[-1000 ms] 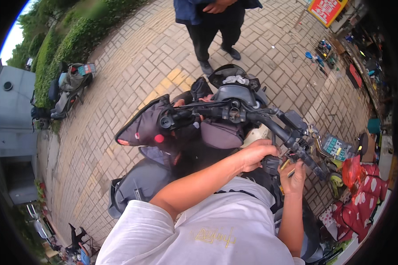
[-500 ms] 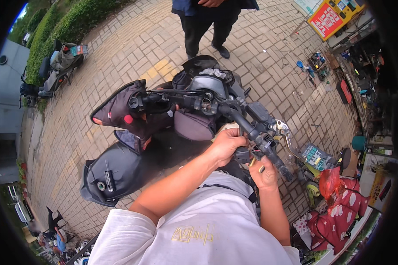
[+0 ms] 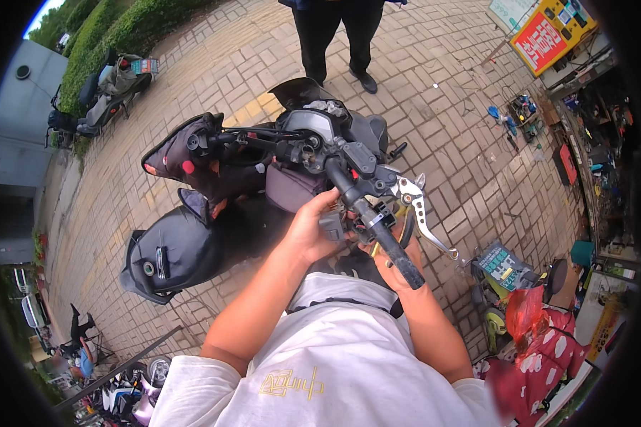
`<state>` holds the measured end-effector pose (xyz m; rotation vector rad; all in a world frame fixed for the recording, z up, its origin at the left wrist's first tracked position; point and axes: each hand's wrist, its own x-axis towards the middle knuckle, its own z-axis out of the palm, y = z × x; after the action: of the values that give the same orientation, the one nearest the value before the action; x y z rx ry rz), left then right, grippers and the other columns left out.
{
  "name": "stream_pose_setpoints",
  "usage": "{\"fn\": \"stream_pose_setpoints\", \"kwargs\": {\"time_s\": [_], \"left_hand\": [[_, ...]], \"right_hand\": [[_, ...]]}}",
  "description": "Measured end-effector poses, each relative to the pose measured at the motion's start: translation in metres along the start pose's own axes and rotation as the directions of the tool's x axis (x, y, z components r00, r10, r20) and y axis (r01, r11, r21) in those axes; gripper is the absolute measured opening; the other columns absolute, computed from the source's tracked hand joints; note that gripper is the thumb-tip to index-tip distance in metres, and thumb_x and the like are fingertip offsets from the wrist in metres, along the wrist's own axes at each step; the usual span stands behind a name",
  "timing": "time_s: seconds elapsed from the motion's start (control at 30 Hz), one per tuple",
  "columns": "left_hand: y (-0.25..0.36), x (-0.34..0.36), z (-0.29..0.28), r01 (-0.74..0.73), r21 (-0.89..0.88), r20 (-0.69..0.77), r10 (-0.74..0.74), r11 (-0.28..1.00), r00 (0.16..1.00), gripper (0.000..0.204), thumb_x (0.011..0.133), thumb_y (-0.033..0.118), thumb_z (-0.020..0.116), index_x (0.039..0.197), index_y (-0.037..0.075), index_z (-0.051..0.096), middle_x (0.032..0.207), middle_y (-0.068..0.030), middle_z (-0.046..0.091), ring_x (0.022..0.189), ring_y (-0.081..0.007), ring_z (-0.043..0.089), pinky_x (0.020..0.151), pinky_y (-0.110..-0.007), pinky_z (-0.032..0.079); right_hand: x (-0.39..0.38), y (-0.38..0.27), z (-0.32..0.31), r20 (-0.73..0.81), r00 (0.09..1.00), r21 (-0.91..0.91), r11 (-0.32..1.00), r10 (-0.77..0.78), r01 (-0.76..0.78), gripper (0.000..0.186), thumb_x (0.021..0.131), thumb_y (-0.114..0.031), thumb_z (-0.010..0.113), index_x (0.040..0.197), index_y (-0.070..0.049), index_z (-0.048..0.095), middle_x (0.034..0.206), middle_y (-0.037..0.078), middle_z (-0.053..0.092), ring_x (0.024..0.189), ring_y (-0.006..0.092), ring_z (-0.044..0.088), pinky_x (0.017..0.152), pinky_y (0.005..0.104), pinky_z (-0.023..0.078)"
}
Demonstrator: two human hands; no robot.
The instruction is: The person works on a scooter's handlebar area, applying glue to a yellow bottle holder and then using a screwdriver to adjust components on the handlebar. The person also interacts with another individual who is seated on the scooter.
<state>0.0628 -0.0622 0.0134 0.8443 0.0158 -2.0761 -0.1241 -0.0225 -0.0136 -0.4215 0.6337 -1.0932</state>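
Observation:
A scooter's black handlebar (image 3: pixel 369 217) crosses my view diagonally, with a silver perforated brake lever (image 3: pixel 424 220) beside its grip. My left hand (image 3: pixel 313 224) is closed on a dark grey switch housing (image 3: pixel 332 226) below the bar, thumb reaching up against it. My right hand (image 3: pixel 395 267) is under the grip end, fingers partly hidden, closed round something slim and yellow that I cannot make out clearly. A grey dashboard surround (image 3: pixel 313 122) and a quilted dark cover (image 3: pixel 167 160) are farther forward; the black seat (image 3: pixel 157 252) is to the left.
A person in dark trousers (image 3: pixel 335 32) stands beyond the scooter. Tools and parts (image 3: pixel 520 114), a red sign (image 3: pixel 538 43), shelving (image 3: pixel 595 164) and red quilted bags (image 3: pixel 548 356) line the right. Parked scooters (image 3: pixel 107 96) stand by a hedge upper left, others (image 3: pixel 128 391) lower left.
The handlebar and both hands have shifted left in view, and the bar now points more toward me. My right hand has moved behind the grip, and the brake lever shows more.

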Motion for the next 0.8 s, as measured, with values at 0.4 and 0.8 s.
{"fn": "stream_pose_setpoints", "kwargs": {"time_s": [0.4,0.8], "left_hand": [[-0.011,-0.013,0.024,-0.088,0.018,-0.174,0.09,0.996,0.981,0.022,0.096,0.026,0.053,0.101,0.007,0.062,0.094,-0.0063,0.065,0.087,-0.0188,0.061,0.083,-0.039,0.048],[-0.027,-0.022,0.048,-0.247,0.063,-0.214,0.255,0.967,0.943,0.038,0.102,0.038,0.044,0.117,0.005,0.055,0.112,-0.0104,0.062,0.106,-0.0232,0.057,0.096,-0.046,0.043]], "right_hand": [[-0.002,0.009,0.008,-0.012,0.999,-0.101,0.994,-0.048,0.047,0.06,0.079,-0.001,0.078,0.132,-0.002,0.053,0.115,0.004,0.063,0.104,0.0163,0.061,0.086,0.0277,0.05],[0.004,-0.008,0.009,-0.001,0.993,-0.183,0.976,-0.117,0.115,0.064,0.077,0.0,0.08,0.135,0.004,0.052,0.12,0.008,0.061,0.106,0.0142,0.059,0.09,0.0281,0.05]]}}
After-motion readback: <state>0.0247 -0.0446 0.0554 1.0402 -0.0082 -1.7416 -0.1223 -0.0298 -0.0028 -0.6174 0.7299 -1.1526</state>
